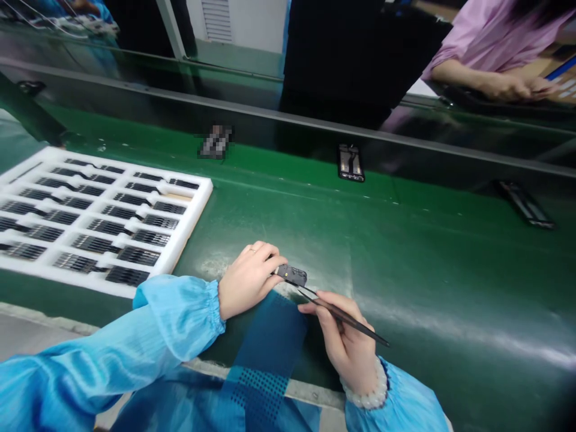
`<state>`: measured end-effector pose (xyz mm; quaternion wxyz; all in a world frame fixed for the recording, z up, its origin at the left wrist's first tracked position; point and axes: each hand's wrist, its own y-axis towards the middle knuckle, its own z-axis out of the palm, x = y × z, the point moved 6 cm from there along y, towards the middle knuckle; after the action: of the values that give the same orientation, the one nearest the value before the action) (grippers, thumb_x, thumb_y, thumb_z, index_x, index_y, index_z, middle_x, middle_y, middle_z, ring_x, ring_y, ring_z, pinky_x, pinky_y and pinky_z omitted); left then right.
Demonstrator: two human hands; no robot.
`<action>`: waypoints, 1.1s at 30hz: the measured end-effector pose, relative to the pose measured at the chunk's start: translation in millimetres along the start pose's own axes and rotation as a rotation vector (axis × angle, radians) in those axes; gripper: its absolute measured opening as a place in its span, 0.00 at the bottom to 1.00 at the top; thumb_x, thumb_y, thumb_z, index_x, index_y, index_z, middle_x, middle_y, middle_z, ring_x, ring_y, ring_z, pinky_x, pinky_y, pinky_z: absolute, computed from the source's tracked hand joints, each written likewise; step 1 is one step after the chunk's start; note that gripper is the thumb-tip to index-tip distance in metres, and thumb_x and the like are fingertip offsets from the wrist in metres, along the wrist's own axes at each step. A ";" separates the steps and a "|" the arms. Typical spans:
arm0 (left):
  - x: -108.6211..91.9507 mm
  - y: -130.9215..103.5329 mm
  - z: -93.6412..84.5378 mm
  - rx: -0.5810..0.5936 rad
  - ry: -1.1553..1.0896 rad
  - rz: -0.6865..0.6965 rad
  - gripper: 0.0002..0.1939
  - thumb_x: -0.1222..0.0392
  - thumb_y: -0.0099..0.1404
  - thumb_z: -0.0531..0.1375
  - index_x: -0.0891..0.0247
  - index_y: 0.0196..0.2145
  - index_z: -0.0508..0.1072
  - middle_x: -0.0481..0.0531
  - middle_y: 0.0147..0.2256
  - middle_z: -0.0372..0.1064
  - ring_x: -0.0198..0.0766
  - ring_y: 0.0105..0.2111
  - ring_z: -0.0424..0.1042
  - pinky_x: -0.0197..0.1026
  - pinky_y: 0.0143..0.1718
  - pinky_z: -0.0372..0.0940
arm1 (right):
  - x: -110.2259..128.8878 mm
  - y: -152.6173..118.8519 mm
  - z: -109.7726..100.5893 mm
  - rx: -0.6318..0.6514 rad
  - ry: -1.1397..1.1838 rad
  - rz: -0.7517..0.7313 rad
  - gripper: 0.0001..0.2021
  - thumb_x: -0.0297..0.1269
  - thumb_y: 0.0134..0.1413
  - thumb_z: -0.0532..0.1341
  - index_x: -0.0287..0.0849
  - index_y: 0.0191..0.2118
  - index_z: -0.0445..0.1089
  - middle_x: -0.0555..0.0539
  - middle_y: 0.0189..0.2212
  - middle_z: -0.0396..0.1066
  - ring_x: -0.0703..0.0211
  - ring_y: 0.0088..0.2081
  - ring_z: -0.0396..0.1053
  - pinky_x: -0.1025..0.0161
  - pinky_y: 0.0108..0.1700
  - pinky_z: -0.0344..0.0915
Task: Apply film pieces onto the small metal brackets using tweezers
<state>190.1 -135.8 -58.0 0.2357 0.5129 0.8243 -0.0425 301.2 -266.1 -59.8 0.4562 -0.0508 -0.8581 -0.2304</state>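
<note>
My left hand [252, 277] pinches a small dark module [293, 275] by its left end, a little above the green bench top [405, 270]. A small gold spot shows on the module's face. My right hand [348, 336] holds dark tweezers [355, 324] between thumb and fingers. Their tips are at the module's lower edge; whether they touch it I cannot tell. Beneath the hands, a blue strip [274, 330] with a dotted lower part hangs over the bench's front edge.
At the left, a white foam tray [173, 252] holds several dark flat parts in slots. Phone-like units lie further back, at the centre [350, 162] and right [525, 204]. Behind a rail, a person in a pink sleeve [479, 36] has both hands together.
</note>
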 end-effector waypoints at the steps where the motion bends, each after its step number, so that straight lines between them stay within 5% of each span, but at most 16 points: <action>1: 1.5 -0.2 0.7 -0.003 -0.037 -0.015 0.09 0.61 0.65 0.56 0.62 0.43 0.70 0.52 0.40 0.67 0.40 0.42 0.65 0.42 0.44 0.59 | -0.4 0.5 0.4 0.000 -0.012 -0.002 0.12 0.29 0.60 0.55 0.46 0.48 0.61 0.49 0.30 0.77 0.59 0.33 0.76 0.62 0.38 0.71; 10: 10.1 -2.7 -3.6 -0.014 -0.082 -0.194 0.09 0.57 0.56 0.65 0.61 0.32 0.70 0.46 0.34 0.72 0.39 0.36 0.68 0.40 0.39 0.60 | 13.8 7.4 8.6 0.131 -0.100 -0.164 0.10 0.30 0.59 0.56 0.45 0.47 0.63 0.47 0.31 0.77 0.60 0.30 0.76 0.66 0.32 0.72; 15: 12.4 -1.5 -7.0 -0.013 -0.196 -0.203 0.05 0.58 0.58 0.64 0.61 0.30 0.73 0.45 0.40 0.73 0.38 0.39 0.69 0.40 0.42 0.60 | 14.7 6.8 10.0 0.159 -0.090 -0.195 0.11 0.29 0.58 0.57 0.44 0.47 0.62 0.46 0.32 0.77 0.59 0.30 0.76 0.65 0.32 0.72; 23: 35.2 -1.7 -12.7 -0.008 -0.301 -0.346 0.07 0.55 0.61 0.59 0.60 0.30 0.73 0.45 0.35 0.74 0.38 0.37 0.69 0.41 0.43 0.61 | 14.9 9.4 11.0 0.167 -0.085 -0.197 0.11 0.29 0.58 0.57 0.43 0.47 0.63 0.45 0.32 0.77 0.59 0.31 0.76 0.65 0.32 0.72; 28: 25.9 -0.5 -13.0 -0.020 -0.191 -0.266 0.08 0.54 0.60 0.61 0.61 0.34 0.72 0.47 0.37 0.72 0.40 0.40 0.68 0.44 0.46 0.60 | 14.6 7.2 10.0 0.160 -0.085 -0.201 0.11 0.29 0.58 0.57 0.44 0.47 0.63 0.46 0.32 0.77 0.59 0.31 0.76 0.65 0.32 0.72; 33: 17.8 16.4 -15.2 -0.048 -0.058 -0.045 0.10 0.64 0.67 0.52 0.61 0.41 0.73 0.50 0.43 0.70 0.38 0.42 0.66 0.42 0.46 0.61 | 12.4 4.8 10.8 0.165 -0.100 -0.205 0.12 0.29 0.58 0.57 0.44 0.48 0.63 0.46 0.33 0.77 0.59 0.32 0.76 0.65 0.33 0.72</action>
<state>192.5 -108.6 -49.4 0.2708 0.4869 0.8294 -0.0427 287.2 -258.6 -53.3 0.3896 0.0636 -0.8964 -0.2015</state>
